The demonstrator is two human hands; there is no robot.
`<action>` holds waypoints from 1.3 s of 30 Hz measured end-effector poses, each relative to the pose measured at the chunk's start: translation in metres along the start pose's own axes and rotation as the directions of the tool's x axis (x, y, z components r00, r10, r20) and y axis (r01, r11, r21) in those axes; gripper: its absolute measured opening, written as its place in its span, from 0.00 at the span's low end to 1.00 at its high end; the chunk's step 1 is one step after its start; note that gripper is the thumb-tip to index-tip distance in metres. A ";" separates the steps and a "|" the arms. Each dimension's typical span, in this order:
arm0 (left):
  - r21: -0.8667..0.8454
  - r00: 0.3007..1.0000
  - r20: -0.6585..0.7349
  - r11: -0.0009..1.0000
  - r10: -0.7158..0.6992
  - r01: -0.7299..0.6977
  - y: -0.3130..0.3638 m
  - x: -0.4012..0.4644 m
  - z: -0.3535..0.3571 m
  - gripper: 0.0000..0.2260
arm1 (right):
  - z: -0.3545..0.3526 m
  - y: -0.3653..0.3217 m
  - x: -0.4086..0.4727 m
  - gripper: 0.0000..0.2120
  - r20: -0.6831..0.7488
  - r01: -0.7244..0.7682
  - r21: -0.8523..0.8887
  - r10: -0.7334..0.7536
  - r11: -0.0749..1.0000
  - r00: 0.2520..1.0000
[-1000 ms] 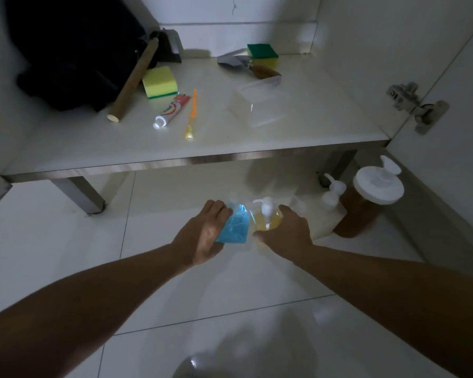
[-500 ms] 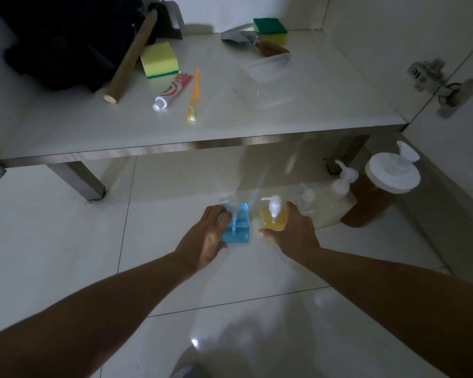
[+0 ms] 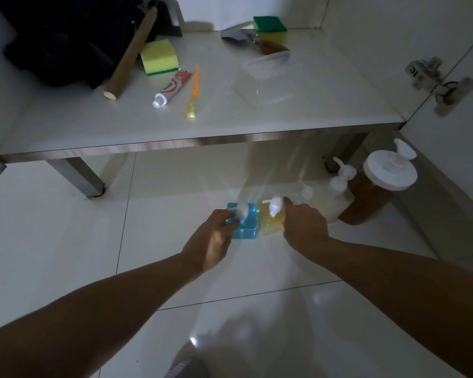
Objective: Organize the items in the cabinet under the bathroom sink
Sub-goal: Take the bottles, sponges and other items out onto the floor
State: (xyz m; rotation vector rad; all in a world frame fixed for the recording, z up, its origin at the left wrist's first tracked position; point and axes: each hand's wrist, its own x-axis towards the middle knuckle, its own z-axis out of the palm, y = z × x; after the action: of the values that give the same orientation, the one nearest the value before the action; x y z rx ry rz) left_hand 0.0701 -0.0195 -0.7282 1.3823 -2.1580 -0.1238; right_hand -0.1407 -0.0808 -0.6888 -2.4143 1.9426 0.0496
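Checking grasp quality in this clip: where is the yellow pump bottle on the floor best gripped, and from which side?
Grip the yellow pump bottle around its squat body from the right, where the right hand is; the blue bottle crowds its left side and the pump head looks too slim.

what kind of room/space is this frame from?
Most likely a bathroom, at an open under-sink cabinet. Cues: toothpaste tube and orange toothbrush on the white shelf, pump soap bottles on the glossy tiled floor, and a door hinge at right.
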 end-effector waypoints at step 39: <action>0.245 0.885 0.357 0.944 -0.300 0.222 0.046 0.181 -0.196 0.13 | -0.218 -0.009 0.077 0.11 -0.036 0.319 0.155 -0.317 0.935 0.948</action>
State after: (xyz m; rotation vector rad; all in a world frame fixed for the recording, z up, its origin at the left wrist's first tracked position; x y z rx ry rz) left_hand 0.0770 -0.1106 -0.4734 1.9013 -2.3355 -0.3204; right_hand -0.1153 -0.1659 -0.4753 -2.5863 1.4690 -0.1243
